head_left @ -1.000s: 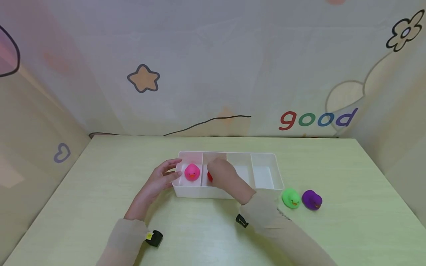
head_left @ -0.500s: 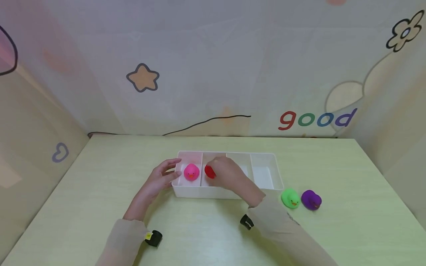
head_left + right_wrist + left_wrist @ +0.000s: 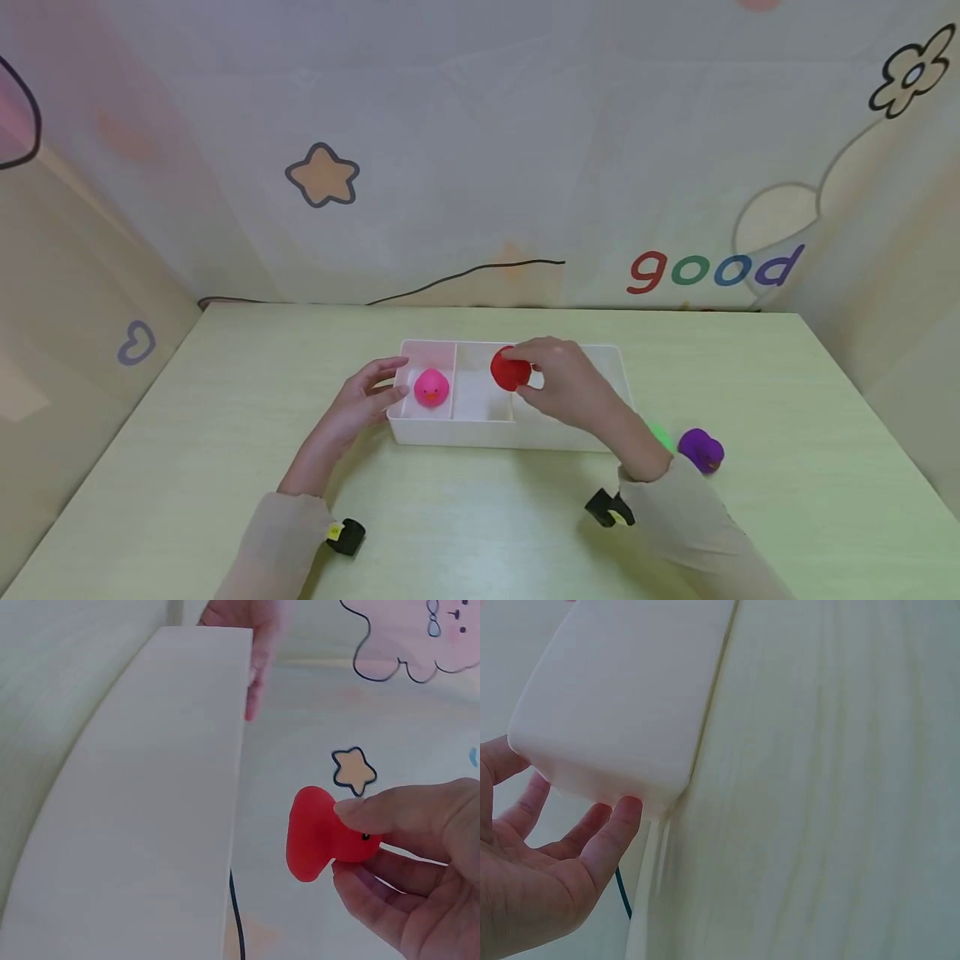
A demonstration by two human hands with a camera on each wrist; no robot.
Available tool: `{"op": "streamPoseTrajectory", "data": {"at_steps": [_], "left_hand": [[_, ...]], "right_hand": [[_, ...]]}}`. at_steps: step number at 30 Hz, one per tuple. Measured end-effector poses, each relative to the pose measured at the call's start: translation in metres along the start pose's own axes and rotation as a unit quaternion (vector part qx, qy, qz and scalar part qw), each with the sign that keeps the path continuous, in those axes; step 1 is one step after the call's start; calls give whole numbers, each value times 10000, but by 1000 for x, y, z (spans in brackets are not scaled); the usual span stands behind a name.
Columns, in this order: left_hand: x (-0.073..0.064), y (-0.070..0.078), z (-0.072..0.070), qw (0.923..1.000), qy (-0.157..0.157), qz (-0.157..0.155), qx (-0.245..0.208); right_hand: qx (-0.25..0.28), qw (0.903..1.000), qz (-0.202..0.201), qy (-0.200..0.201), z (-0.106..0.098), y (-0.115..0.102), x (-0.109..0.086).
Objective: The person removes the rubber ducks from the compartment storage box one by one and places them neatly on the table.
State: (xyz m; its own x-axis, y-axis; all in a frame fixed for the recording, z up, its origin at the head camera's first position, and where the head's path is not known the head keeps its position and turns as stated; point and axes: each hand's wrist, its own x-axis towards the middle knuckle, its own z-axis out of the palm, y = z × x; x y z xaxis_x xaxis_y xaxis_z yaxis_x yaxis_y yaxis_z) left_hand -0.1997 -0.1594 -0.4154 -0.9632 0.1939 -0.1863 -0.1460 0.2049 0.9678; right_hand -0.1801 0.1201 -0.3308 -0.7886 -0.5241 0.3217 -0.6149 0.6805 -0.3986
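My right hand (image 3: 567, 379) pinches a red rubber duck (image 3: 510, 370) between thumb and fingers. It holds the duck above the white divided tray (image 3: 465, 433), over the second divider from the left. In the right wrist view the red duck (image 3: 310, 834) hangs tipped, its flat base turned toward the tray and its head in the fingers. A pink rubber duck (image 3: 431, 388) sits upright in the tray's leftmost compartment. With spread fingers my left hand (image 3: 369, 396) touches the tray's left end; in the left wrist view its fingertips (image 3: 630, 810) meet the end wall.
On the table (image 3: 450, 517), to the right of the tray, a purple rubber duck (image 3: 702, 451) stands beside a green rubber duck (image 3: 662, 435), which my right forearm partly covers. A printed cloth backdrop (image 3: 465, 167) rises behind the table and along both sides.
My right hand has come up out of the second compartment with the red duck and moved right. Its forearm now overlaps the green duck. The left hand has stayed in place.
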Motion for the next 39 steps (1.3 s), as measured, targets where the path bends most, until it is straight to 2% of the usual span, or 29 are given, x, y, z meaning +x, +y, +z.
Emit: {"op": "streamPoseTrajectory", "data": {"at_steps": [6, 9, 18, 22, 30, 34, 36, 39], "left_hand": [[0, 0, 0, 10000, -6, 21, -25], [0, 0, -1, 10000, -3, 22, -28], [0, 0, -1, 10000, 6, -1, -14], [1, -1, -2, 10000, 16, -25, 7], [2, -1, -1, 10000, -11, -14, 39], [1, -1, 0, 10000, -28, -23, 71], [1, 0, 0, 10000, -36, -26, 89], [0, 0, -1, 9999, -52, -8, 102]], "right_hand": [[698, 9964, 254, 412, -20, 20, -24], [958, 9926, 506, 550, -30, 30, -36], [1517, 9750, 1534, 538, -56, 56, -72], [1634, 9679, 1820, 570, -63, 70, -87], [1501, 9578, 2354, 685, -71, 99, -125], [1494, 9482, 2714, 709, -73, 118, -146], [1557, 9390, 2956, 814, -72, 129, -157], [1605, 9342, 3072, 841, -74, 141, -170]]}}
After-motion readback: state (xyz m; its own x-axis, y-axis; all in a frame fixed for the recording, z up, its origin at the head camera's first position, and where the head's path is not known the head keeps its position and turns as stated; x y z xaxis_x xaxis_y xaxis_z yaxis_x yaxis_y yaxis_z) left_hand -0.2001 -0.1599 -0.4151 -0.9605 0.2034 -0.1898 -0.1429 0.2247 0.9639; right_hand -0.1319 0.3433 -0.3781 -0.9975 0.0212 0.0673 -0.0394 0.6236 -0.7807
